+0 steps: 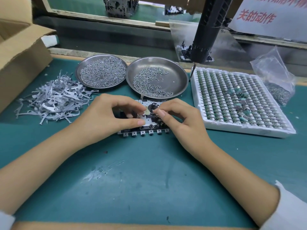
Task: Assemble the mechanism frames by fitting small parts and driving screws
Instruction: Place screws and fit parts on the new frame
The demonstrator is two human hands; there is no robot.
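The flat silvery sheet-metal mechanism frame (146,120), with black moulded parts on top and a row of small square tabs along its near edge, lies on the worn green bench mat (149,180) and serves as the landmark here. Both hands work on top of it: the left hand (106,117) pinches thumb and fingers onto the frame's middle, steadying it, while the right hand (179,117) has its curled fingers closed on something tiny beside the black round hub; what it is cannot be made out. Judging by this, the fitting of small parts is under way on this frame and screw driving is yet to come, since the black cylindrical electric screwdriver (206,37) hangs untouched behind and right of the frame. Just behind the frame sit two shallow round steel dishes: the left dish (79,72) is heaped with shiny little screws, the right dish (179,75) about half covered. Left of the frame sprawls a tangled pile of thin grey stamped metal levers (53,100). Right of it a white foam tray (249,130) holds neat rows of small green components.
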